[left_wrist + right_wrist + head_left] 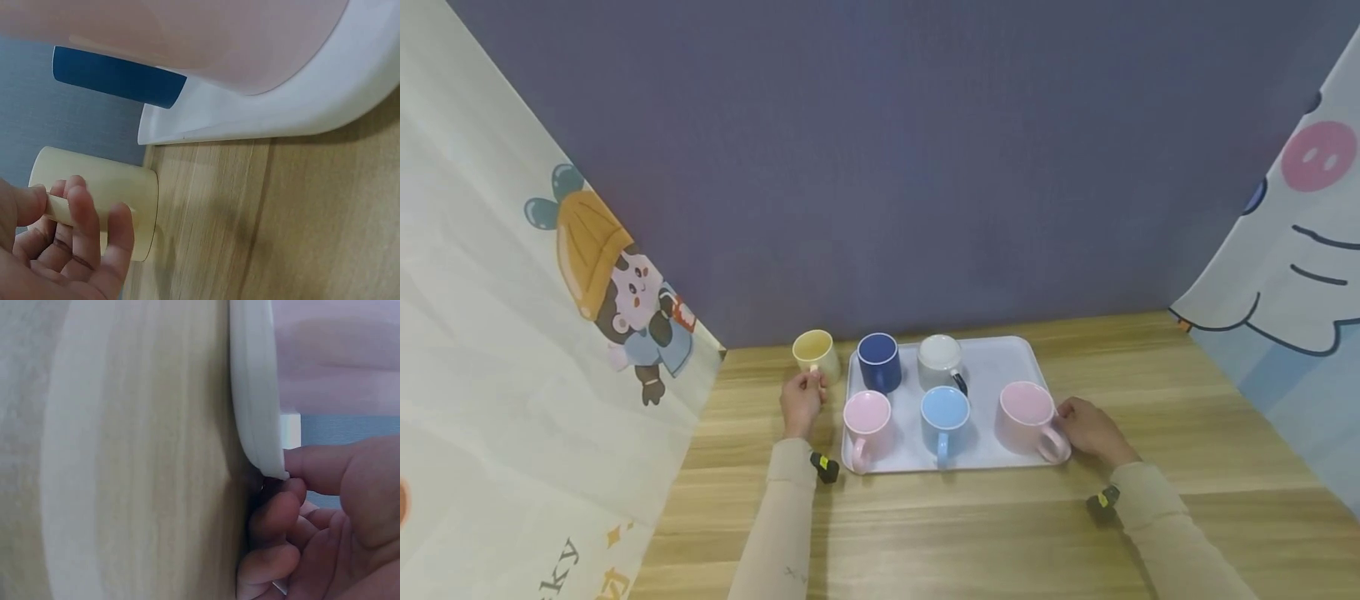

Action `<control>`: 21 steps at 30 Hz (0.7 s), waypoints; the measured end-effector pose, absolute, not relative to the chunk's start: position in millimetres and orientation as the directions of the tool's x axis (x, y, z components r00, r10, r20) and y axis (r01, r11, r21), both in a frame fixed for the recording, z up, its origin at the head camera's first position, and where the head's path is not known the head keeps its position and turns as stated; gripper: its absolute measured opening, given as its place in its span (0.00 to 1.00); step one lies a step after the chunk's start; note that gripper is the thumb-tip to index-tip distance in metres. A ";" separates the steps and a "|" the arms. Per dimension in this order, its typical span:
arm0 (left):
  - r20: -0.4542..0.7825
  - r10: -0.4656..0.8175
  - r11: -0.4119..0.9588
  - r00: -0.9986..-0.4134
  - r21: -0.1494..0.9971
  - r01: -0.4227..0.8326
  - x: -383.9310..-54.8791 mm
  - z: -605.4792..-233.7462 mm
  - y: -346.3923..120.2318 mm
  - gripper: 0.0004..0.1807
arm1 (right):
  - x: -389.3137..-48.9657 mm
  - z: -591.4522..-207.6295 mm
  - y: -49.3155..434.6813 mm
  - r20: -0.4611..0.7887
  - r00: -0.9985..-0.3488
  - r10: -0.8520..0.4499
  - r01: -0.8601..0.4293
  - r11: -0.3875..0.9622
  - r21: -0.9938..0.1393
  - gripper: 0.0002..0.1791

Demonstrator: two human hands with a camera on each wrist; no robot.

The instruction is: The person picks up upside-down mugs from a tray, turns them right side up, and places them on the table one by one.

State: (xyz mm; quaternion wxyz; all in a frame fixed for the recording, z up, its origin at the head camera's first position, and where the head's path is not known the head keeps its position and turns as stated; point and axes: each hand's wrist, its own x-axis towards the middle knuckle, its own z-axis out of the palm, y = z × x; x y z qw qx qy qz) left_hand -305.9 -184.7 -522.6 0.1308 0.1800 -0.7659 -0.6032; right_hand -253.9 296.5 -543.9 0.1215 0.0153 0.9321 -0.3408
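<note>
My left hand [802, 404] pinches the handle of a pale yellow mug [828, 363], which stands upright on the table beside the tray's left end. The left wrist view shows the thumb and fingers around that mug's handle [59, 209]. At the opposite end, my right hand [1092, 430] grips the rim of the white tray [996, 354], thumb above and fingers curled beneath its edge [255, 406]. On the tray stand a dark blue mug [880, 367], a white mug [934, 367] with a dark handle, a light blue mug [946, 421] and two pink mugs, left [872, 425] and right [1022, 417].
The wooden table [940, 533] backs onto a dark grey-blue wall panel [910, 167]. A printed curtain [497, 333] hangs on the left, another [1300, 275] on the right. The larger pink mug's handle [1054, 446] points toward my right hand.
</note>
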 end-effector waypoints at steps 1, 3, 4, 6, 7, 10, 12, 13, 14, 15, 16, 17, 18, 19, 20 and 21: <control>-0.010 -0.435 0.209 -0.900 0.971 -0.112 -305.5 -523.1 -185.0 0.15 | -253.7 -544.7 296.8 -0.238 -0.970 -0.055 0.111 0.770 -0.629 0.22; 0.002 -0.441 0.214 -0.897 0.971 -0.104 -305.2 -524.2 -184.9 0.14 | -253.0 -546.2 297.7 -0.234 -0.971 -0.057 0.105 0.772 -0.627 0.22; 0.006 -0.445 0.217 -0.896 0.971 -0.101 -305.2 -524.7 -184.6 0.14 | -252.7 -547.1 298.2 -0.230 -0.971 -0.059 0.101 0.774 -0.625 0.22; 0.007 -0.457 0.207 -0.890 0.974 -0.098 -304.2 -524.6 -183.5 0.12 | -252.0 -548.1 299.1 -0.226 -0.972 -0.062 0.096 0.777 -0.622 0.22; 0.009 -0.463 0.205 -0.886 0.974 -0.098 -303.3 -524.1 -182.8 0.12 | -251.9 -548.5 299.5 -0.226 -0.972 -0.063 0.094 0.778 -0.622 0.22; 0.011 -0.474 0.217 -0.881 0.971 -0.104 -297.8 -520.6 -180.7 0.15 | -252.0 -548.5 300.2 -0.220 -0.973 -0.070 0.086 0.776 -0.625 0.22; 0.025 -0.461 0.268 -0.887 0.957 -0.113 -291.4 -516.8 -179.2 0.16 | -252.2 -548.3 300.4 -0.219 -0.973 -0.072 0.083 0.776 -0.626 0.23; 0.034 -0.446 0.303 -0.894 0.946 -0.116 -287.5 -514.6 -178.6 0.16 | -252.3 -548.2 300.5 -0.218 -0.973 -0.073 0.082 0.776 -0.625 0.23; 0.042 -0.425 0.341 -0.904 0.933 -0.117 -283.3 -512.1 -177.9 0.15 | -252.4 -548.2 300.7 -0.217 -0.974 -0.072 0.081 0.777 -0.624 0.23; 0.053 -0.400 0.386 -0.915 0.915 -0.116 -278.8 -509.6 -177.0 0.14 | -252.4 -548.3 300.7 -0.216 -0.974 -0.071 0.081 0.779 -0.622 0.23; 0.057 -0.373 0.422 -0.926 0.899 -0.115 -273.5 -506.3 -175.7 0.13 | -252.3 -548.3 300.6 -0.217 -0.974 -0.070 0.082 0.780 -0.620 0.23; 0.057 -0.343 0.452 -0.938 0.885 -0.112 -268.3 -503.8 -174.7 0.12 | -252.6 -548.5 300.7 -0.217 -0.973 -0.071 0.081 0.781 -0.619 0.23; 0.060 -0.310 0.479 -0.949 0.872 -0.102 -263.1 -501.4 -173.6 0.10 | -252.8 -548.6 300.6 -0.218 -0.973 -0.073 0.080 0.781 -0.620 0.24; 0.055 -0.280 0.496 -0.959 0.863 -0.095 -257.6 -499.3 -172.7 0.10 | -252.8 -548.3 300.2 -0.220 -0.973 -0.073 0.081 0.782 -0.618 0.24; 0.049 -0.249 0.511 -0.967 0.855 -0.088 -252.2 -497.7 -171.7 0.10 | -252.8 -548.0 299.7 -0.222 -0.972 -0.072 0.083 0.782 -0.618 0.24; 0.044 -0.222 0.521 -0.974 0.850 -0.081 -246.7 -496.7 -171.0 0.10 | -252.7 -547.5 299.0 -0.223 -0.972 -0.073 0.084 0.780 -0.620 0.24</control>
